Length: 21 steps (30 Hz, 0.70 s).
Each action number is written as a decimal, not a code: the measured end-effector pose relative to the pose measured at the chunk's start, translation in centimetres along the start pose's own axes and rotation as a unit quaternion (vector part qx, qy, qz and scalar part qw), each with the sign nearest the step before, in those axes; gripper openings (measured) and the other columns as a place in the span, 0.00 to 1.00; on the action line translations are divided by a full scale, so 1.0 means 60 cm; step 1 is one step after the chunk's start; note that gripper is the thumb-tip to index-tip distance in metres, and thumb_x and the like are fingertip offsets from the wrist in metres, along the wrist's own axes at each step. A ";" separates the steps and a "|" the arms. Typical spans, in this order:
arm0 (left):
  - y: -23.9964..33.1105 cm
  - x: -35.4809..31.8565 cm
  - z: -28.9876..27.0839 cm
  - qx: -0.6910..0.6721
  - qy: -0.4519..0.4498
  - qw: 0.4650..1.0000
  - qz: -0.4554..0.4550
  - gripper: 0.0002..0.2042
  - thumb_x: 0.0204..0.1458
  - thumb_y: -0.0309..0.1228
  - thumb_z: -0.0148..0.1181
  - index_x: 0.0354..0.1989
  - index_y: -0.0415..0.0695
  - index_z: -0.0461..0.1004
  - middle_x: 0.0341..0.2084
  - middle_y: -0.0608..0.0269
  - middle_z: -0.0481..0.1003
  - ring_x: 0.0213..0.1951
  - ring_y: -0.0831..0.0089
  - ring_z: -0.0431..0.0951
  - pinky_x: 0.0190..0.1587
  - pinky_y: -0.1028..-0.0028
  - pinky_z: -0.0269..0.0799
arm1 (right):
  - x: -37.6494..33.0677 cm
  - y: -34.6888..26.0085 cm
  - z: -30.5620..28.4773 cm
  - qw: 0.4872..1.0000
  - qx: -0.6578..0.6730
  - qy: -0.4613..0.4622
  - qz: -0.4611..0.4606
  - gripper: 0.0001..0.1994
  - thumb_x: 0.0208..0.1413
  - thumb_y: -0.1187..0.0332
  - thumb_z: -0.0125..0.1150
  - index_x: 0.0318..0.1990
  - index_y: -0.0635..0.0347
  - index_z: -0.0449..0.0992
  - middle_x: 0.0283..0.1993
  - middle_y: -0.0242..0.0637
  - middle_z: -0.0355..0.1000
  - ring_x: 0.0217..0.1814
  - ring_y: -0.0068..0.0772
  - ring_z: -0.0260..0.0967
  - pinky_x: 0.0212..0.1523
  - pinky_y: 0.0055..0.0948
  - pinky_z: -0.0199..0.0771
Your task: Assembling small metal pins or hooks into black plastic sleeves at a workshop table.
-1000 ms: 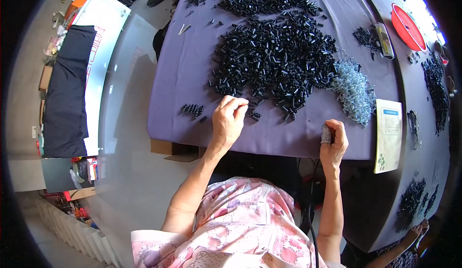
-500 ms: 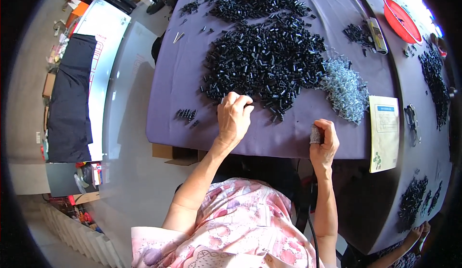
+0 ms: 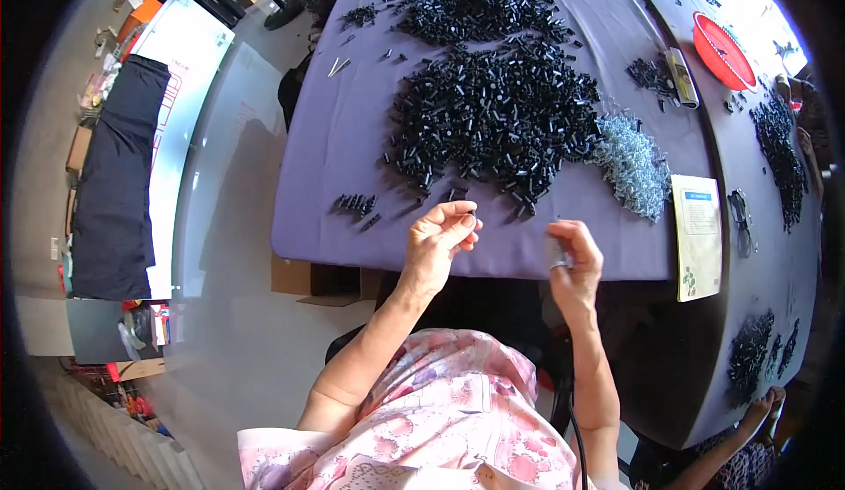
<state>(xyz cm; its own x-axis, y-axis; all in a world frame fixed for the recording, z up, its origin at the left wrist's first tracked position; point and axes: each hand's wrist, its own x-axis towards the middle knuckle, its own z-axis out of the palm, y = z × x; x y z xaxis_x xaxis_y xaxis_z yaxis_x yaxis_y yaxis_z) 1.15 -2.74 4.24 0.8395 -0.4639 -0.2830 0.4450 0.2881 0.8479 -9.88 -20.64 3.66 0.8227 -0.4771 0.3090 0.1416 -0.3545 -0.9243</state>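
Observation:
My left hand (image 3: 433, 242) is raised just in front of the big heap of small black cylindrical pieces (image 3: 493, 120). Between its thumb and forefinger it pinches one small black piece (image 3: 473, 214). To its right, my right hand (image 3: 576, 266) is curled above the table's near edge, slightly blurred, with a grey cover (image 3: 556, 252) on the thumb. What its fingers hold, if anything, cannot be made out. Beyond that hand lies a pile of small clear pieces (image 3: 632, 169). A little group of black pieces (image 3: 355, 204) lies apart, left of my left hand.
The purple-covered table (image 3: 308, 182) also carries a cream packet (image 3: 697, 239), eyeglasses (image 3: 741, 222), a red basket (image 3: 723, 52) and a yellowish box (image 3: 682, 76). Further black piles lie at the back and right. Another person's hands (image 3: 764, 406) show at lower right.
My left hand has drawn back from the edge of the black heap, lifting a black piece in its fingertips. My right hand has shifted left, closer to it.

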 end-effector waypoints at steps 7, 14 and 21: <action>-0.021 -0.038 -0.029 -0.042 0.005 0.998 -0.046 0.06 0.52 0.24 0.59 0.39 0.43 0.73 0.28 0.64 0.76 0.26 0.78 0.75 0.32 0.79 0.73 | -0.022 -0.057 0.106 0.994 -0.004 -0.112 0.003 0.18 0.33 0.89 0.52 0.36 0.64 0.73 0.36 0.42 0.70 0.37 0.42 0.72 0.38 0.29 0.73; -0.038 -0.052 -0.052 -0.050 0.024 0.998 -0.024 0.05 0.52 0.27 0.61 0.35 0.43 0.73 0.26 0.68 0.75 0.24 0.82 0.74 0.30 0.81 0.73 | -0.033 -0.058 0.132 0.991 -0.064 -0.111 -0.036 0.16 0.35 0.89 0.52 0.35 0.64 0.73 0.33 0.40 0.70 0.34 0.37 0.72 0.35 0.28 0.73; -0.052 -0.043 -0.070 -0.122 0.002 0.991 -0.059 0.04 0.52 0.26 0.60 0.35 0.43 0.73 0.25 0.68 0.75 0.24 0.82 0.73 0.28 0.82 0.71 | -0.024 -0.070 0.140 0.978 -0.142 -0.131 -0.073 0.19 0.32 0.88 0.53 0.36 0.62 0.73 0.31 0.40 0.69 0.31 0.42 0.72 0.32 0.30 0.73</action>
<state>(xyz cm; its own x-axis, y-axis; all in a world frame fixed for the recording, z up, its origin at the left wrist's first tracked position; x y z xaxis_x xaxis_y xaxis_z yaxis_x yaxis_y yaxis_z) -1.10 1.08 0.47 0.7787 -0.5026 -0.3755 0.6012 0.4265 0.6758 -7.03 -11.69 5.22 0.9233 -0.1949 0.3309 0.1407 -0.6300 -0.7637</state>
